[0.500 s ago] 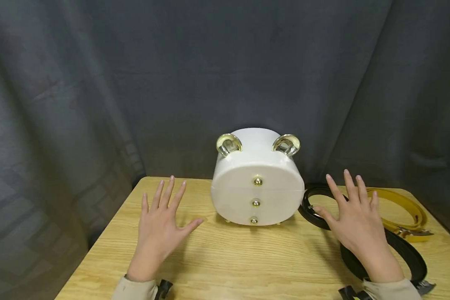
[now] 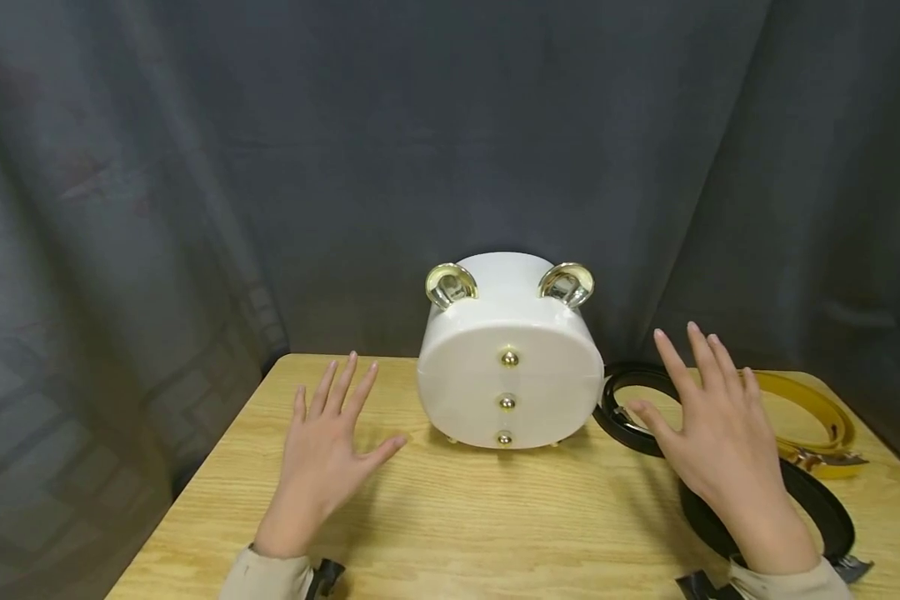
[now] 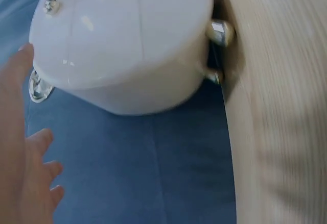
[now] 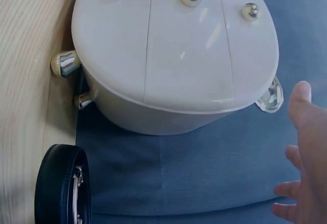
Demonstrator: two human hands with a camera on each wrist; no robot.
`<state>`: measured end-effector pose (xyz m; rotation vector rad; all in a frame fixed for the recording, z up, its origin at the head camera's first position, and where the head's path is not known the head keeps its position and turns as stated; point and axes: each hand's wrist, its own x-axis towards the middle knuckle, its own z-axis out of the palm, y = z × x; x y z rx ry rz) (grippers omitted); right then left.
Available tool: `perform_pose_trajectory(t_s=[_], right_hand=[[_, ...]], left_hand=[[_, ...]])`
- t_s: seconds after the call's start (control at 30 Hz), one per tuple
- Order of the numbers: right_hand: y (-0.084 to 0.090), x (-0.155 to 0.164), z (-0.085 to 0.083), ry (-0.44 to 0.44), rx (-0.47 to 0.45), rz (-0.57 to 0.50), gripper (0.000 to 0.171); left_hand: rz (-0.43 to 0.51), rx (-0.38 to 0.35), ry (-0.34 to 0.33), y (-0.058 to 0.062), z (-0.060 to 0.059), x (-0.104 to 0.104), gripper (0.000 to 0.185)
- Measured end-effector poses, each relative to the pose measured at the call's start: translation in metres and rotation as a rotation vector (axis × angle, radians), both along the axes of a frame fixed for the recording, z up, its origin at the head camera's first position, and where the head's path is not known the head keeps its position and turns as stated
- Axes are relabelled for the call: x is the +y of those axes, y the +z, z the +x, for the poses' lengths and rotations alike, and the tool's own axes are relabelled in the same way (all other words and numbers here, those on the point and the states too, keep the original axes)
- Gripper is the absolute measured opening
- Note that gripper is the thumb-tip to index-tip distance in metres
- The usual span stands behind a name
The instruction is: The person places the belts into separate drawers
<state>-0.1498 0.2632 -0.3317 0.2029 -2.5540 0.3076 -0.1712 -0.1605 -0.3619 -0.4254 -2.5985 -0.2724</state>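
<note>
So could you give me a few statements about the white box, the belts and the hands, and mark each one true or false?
1. Both hands grip the white box. False: the left hand and right hand are open, apart from it.
2. The box front has three gold knobs. True.
3. A black belt lies under the right hand. True.
4. The yellow belt lies left of the box. False: it lies to the right.

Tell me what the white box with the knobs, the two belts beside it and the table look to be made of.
White box: probably glossy plastic, smooth with soft highlights; its knobs look like polished gold-toned metal, mirror bright.
Black belt: likely leather or imitation, dark with slight sheen.
Yellow belt: similar, glossier.
Table: light wood or wood-look laminate, with visible grain.
</note>
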Motion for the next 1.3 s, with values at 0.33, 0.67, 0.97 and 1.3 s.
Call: perform_pose_trajectory(t_s=[0.33, 0.67, 0.97, 1.3], right_hand=[[0.009, -0.02, 0.005, 0.027, 0.119, -0.094, 0.074], [0.01, -0.035, 0.006, 0.086, 0.265, -0.171, 0.065], [0.007, -0.051, 0.001, 0.15, 0.405, -0.138, 0.066], [0.005, -0.079, -0.007, 0.281, 0.429, -0.186, 0.052]], left_hand=[[0.167, -0.043, -0.102, -0.008, -0.03, 0.004, 0.086], [0.642, -0.223, -0.28, -0.028, -0.071, 0.01, 0.062], [0.993, -0.323, -0.467, -0.024, -0.088, 0.031, 0.053], [1.216, -0.39, -0.506, -0.012, -0.099, 0.054, 0.053]])
